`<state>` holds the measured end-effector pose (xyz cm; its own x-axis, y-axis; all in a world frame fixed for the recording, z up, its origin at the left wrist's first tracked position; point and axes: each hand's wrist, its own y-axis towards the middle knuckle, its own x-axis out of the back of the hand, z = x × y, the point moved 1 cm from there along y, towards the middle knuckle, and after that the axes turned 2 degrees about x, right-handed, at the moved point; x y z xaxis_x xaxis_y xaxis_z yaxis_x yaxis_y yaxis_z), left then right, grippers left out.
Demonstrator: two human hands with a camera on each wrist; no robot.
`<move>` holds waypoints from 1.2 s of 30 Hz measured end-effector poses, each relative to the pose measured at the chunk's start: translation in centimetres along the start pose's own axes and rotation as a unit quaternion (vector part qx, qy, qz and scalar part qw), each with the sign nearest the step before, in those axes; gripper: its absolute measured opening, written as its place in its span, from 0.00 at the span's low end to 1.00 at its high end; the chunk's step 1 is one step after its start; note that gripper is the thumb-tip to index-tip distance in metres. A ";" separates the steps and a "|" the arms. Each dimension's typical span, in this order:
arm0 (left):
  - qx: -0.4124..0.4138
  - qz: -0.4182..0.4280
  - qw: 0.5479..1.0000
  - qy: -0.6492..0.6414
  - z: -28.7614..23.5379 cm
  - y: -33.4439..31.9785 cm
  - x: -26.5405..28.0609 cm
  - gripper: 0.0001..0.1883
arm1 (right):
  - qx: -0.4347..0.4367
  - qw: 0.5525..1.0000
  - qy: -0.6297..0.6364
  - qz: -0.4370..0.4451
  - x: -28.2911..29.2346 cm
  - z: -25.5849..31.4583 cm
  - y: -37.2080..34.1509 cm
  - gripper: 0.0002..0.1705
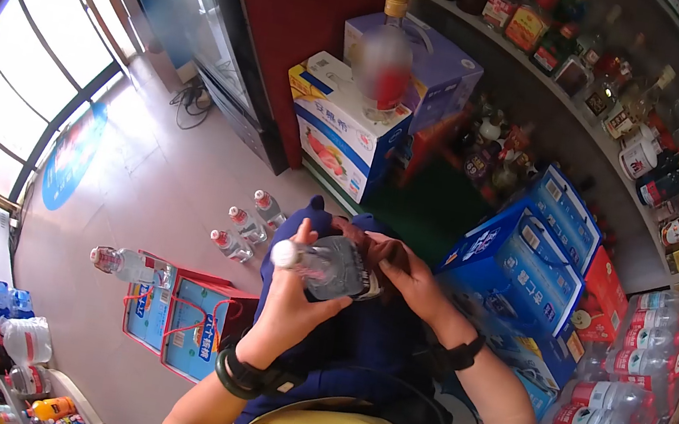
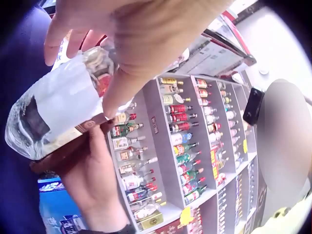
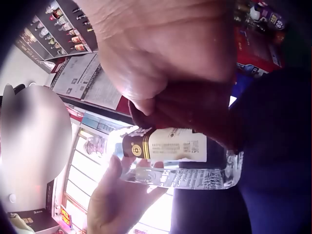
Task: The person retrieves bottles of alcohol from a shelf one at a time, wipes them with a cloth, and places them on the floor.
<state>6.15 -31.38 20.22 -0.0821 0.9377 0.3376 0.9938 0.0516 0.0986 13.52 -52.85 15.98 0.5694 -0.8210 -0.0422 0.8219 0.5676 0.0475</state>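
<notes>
My left hand [image 1: 289,314] grips a clear glass liquor bottle [image 1: 332,271] with a white cap, held tilted over my lap. Its fingers and thumb wrap the upper part of the bottle. In my right hand [image 1: 415,280] is a brown cloth [image 3: 190,109], bunched under the fingers and against the bottle's side. A cream and dark-brown label [image 3: 170,145] shows on the bottle in the right wrist view. From the left wrist side, a white label [image 2: 68,92] covers much of the glass, and the cloth lies along the lower edge.
Three clear bottles [image 1: 240,222] stand on the floor ahead. Another bottle [image 1: 125,264] is beside red-and-blue gift boxes [image 1: 193,339]. One gold-capped bottle [image 1: 395,5] tops a white carton [image 1: 337,80]. Blue boxes [image 1: 516,265], packed water bottles [image 1: 603,418] and liquor shelves [image 1: 544,76] line the right.
</notes>
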 end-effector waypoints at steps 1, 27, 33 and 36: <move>0.071 0.012 0.990 -0.123 0.0 -0.4 0.2 0.58 | 0.001 1.000 0.004 -0.002 -0.2 0.0 -0.2 0.25; 0.057 -0.239 0.874 -0.419 0.7 -2.2 0.6 0.12 | 0.134 0.969 -0.194 0.075 -3.9 3.2 1.2 0.33; 0.170 -0.188 0.826 -0.503 1.0 -1.2 2.1 0.08 | 0.053 0.986 -0.161 0.014 -1.7 2.0 -2.2 0.34; 0.168 -0.200 0.803 -0.536 1.2 -0.8 2.7 0.08 | -0.014 0.993 -0.104 -0.048 -2.3 2.9 -3.0 0.28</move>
<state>5.26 -28.44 19.91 -0.4670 0.5716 -0.6747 0.8830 0.3426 -0.3209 9.72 -52.83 18.88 0.4758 -0.8646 0.1613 0.8739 0.4855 0.0248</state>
